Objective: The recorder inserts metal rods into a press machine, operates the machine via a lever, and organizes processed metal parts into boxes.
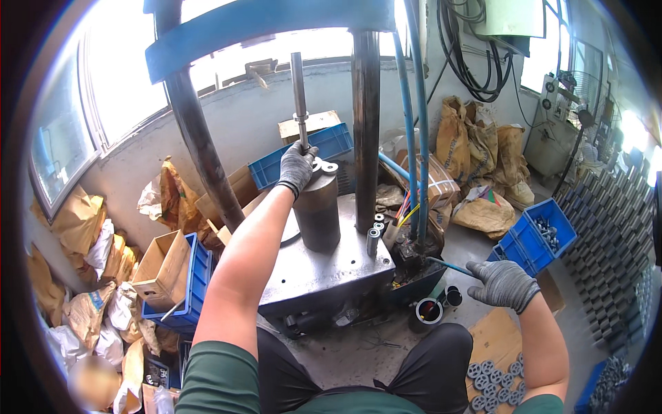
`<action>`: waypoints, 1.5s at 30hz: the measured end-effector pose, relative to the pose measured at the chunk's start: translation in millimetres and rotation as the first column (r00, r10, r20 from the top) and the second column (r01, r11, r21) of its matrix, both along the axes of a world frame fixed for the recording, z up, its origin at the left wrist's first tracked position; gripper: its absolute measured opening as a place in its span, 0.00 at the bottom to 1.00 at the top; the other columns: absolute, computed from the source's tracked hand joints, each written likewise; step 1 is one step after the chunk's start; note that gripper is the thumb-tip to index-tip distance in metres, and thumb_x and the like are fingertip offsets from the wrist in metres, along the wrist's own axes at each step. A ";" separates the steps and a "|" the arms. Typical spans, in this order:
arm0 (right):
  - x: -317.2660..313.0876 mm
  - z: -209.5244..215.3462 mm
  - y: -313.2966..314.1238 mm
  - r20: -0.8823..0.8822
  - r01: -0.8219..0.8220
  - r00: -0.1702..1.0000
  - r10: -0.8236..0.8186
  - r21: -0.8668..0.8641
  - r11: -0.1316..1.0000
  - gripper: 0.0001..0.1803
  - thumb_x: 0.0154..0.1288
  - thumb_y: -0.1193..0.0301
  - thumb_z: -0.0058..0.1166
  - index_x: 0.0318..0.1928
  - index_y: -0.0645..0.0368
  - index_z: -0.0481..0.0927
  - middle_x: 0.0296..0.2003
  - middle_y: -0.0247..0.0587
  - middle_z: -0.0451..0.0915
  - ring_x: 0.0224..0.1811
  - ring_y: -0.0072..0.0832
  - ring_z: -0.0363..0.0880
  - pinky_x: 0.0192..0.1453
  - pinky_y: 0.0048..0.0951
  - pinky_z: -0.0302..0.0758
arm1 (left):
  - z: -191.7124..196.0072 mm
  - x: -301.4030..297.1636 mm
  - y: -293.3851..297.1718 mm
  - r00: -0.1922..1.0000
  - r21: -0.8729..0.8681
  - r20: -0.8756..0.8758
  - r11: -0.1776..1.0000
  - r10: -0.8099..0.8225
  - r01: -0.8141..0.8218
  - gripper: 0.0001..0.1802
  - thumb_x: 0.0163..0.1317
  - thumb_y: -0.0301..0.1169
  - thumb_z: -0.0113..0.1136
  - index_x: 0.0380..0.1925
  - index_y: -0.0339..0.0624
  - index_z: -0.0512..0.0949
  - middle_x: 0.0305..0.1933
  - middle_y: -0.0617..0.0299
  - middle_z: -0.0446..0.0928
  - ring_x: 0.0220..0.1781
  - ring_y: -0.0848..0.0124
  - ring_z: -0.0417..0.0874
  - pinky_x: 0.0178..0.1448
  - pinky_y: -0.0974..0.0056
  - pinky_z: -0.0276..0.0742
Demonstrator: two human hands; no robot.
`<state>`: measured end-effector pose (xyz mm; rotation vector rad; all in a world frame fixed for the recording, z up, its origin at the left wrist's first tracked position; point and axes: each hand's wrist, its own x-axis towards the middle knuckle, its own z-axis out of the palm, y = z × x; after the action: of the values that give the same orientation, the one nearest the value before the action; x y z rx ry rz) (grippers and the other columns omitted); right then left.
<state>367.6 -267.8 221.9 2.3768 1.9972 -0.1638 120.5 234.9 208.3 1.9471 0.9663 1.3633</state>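
Observation:
My left hand, in a grey knit glove, has its fingers closed round the lower end of an upright steel shaft with a collar partway along it. It is at the top of a thick dark metal cylinder, which stands on the press table. Beside my fingers, pale rings lie on the cylinder's top; my hand partly hides them. My right hand, also gloved, is closed on the end of a thin blue lever reaching out from the press.
Steel posts and a blue crossbeam frame the press. Small ring parts stand on its table. Blue crates, sacks, stacked metal tubes and grey wheel-shaped parts on cardboard surround me.

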 end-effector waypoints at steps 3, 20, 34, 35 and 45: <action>0.5 -0.8 0.5 -0.046 -0.027 0.999 0.025 -0.062 0.998 0.34 0.65 0.51 0.63 0.65 0.60 0.81 0.53 0.55 0.86 0.55 0.50 0.85 0.61 0.44 0.81 | -2.9 5.2 -8.4 0.997 -0.032 -0.080 1.000 -0.002 -0.001 0.09 0.66 0.30 0.73 0.41 0.39 0.83 0.33 0.57 0.85 0.35 0.69 0.85 0.45 0.62 0.82; -2.5 -47.3 -35.0 -0.164 -0.137 0.980 0.111 -0.158 0.978 0.26 0.67 0.51 0.59 0.55 0.58 0.87 0.44 0.52 0.88 0.48 0.51 0.87 0.55 0.46 0.83 | 7.9 -1.6 -20.0 0.995 -0.072 -0.100 0.997 -0.030 0.023 0.27 0.67 0.42 0.73 0.60 0.38 0.80 0.43 0.53 0.88 0.46 0.62 0.90 0.56 0.57 0.83; -33.7 -89.1 -61.5 -0.217 0.141 0.968 -0.129 0.042 0.989 0.10 0.62 0.64 0.64 0.36 0.57 0.88 0.32 0.50 0.86 0.36 0.49 0.86 0.43 0.44 0.82 | 4.3 -5.6 -14.5 0.991 0.001 -0.129 0.999 0.034 -0.034 0.15 0.75 0.40 0.63 0.50 0.40 0.82 0.44 0.47 0.87 0.47 0.53 0.89 0.55 0.52 0.81; -35.3 -87.6 -62.3 -0.242 0.167 0.959 -0.146 0.066 0.984 0.10 0.62 0.65 0.64 0.36 0.57 0.88 0.32 0.50 0.86 0.36 0.49 0.86 0.43 0.44 0.82 | 4.5 -4.0 -15.2 0.991 0.000 -0.128 0.999 0.032 -0.032 0.15 0.75 0.40 0.63 0.50 0.40 0.82 0.44 0.47 0.87 0.47 0.53 0.89 0.55 0.52 0.81; -33.2 -86.1 -63.2 -0.281 0.205 0.947 -0.152 0.167 0.964 0.09 0.60 0.66 0.67 0.35 0.58 0.87 0.32 0.50 0.85 0.36 0.50 0.86 0.42 0.44 0.82 | 4.5 2.8 -12.3 0.979 -0.005 -0.196 0.998 0.057 -0.059 0.17 0.77 0.41 0.59 0.53 0.40 0.81 0.51 0.43 0.86 0.56 0.47 0.86 0.61 0.48 0.79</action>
<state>334.3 -330.9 135.8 2.7967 1.9788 -0.3242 123.2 222.6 212.8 2.0898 1.1278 1.2108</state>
